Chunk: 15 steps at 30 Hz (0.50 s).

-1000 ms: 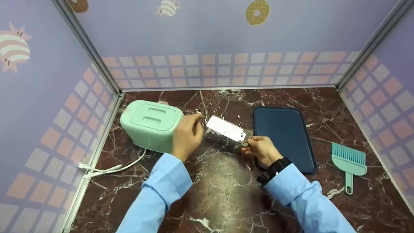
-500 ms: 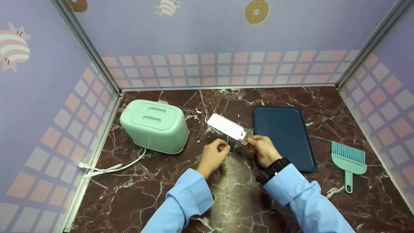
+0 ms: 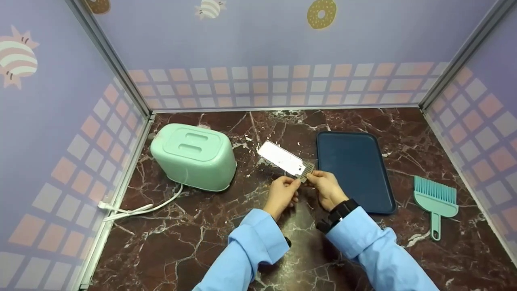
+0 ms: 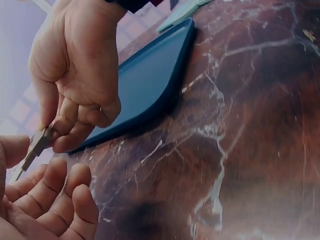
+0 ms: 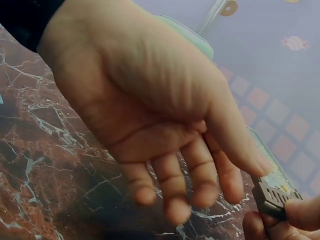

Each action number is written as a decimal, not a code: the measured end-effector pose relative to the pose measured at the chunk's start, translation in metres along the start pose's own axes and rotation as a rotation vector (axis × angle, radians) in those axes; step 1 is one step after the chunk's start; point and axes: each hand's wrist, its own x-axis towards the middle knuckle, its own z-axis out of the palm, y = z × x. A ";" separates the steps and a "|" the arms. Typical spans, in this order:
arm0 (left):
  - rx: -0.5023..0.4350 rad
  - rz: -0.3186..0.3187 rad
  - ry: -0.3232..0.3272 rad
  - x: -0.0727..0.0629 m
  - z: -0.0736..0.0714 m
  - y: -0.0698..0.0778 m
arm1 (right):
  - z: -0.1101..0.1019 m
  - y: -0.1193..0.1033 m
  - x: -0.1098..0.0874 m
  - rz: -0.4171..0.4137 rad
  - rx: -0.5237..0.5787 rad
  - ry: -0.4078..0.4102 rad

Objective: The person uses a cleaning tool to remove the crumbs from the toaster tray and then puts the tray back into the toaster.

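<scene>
Between my hands is a toaster crumb tray (image 3: 281, 157), a long, thin, shiny plate with a slotted grey-brown end. My left hand (image 3: 281, 195) pinches a near corner of that slotted end. With thumb and finger, my right hand (image 3: 329, 189) pinches the other corner. In the right wrist view, yellowish crumbs (image 5: 285, 188) lie on the plate near the slotted end (image 5: 272, 197). The remaining fingers of both hands are loosely bent below. The mint-green toaster (image 3: 194, 157) stands upright to the left of the tray.
A dark blue rectangular tray (image 3: 353, 171) lies right of the hands, close to the right one. Farther right is a teal brush (image 3: 436, 206). The toaster's white cord (image 3: 167, 204) runs to the left wall. White crumbs or flecks (image 3: 248, 139) dot the marbled table.
My left hand has moved from beside the toaster rightward to the crumb tray's slotted end and now pinches it. My right hand has kept its hold with little movement.
</scene>
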 end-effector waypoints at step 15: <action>-0.044 0.019 0.142 0.005 0.013 -0.005 | 0.008 0.007 -0.007 0.079 0.115 -0.014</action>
